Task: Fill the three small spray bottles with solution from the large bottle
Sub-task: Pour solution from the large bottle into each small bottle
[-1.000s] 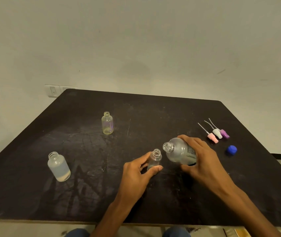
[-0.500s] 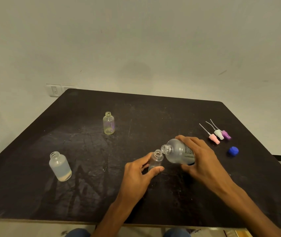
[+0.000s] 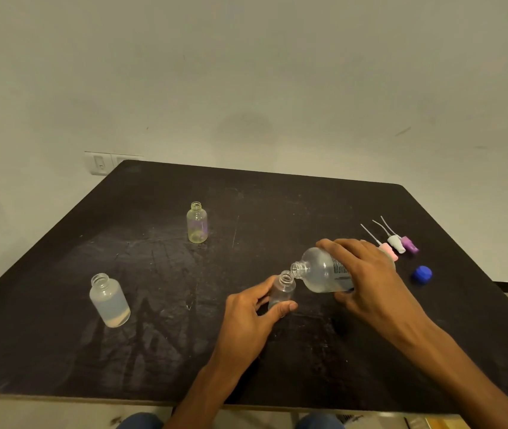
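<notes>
Two hands working at the desk (image 3: 153,351).
The left hand (image 3: 248,320) is gripping a small spray bottle (image 3: 283,291); the right hand (image 3: 367,280) is gripping the tilted large bottle (image 3: 317,272), necks nearly touching.

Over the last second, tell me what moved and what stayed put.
The right hand tipped the large clear labelled bottle lower, bringing its mouth to the neck of the small clear bottle gripped by the left hand. The two other open bottles, spray tops and blue cap stayed put.
</notes>
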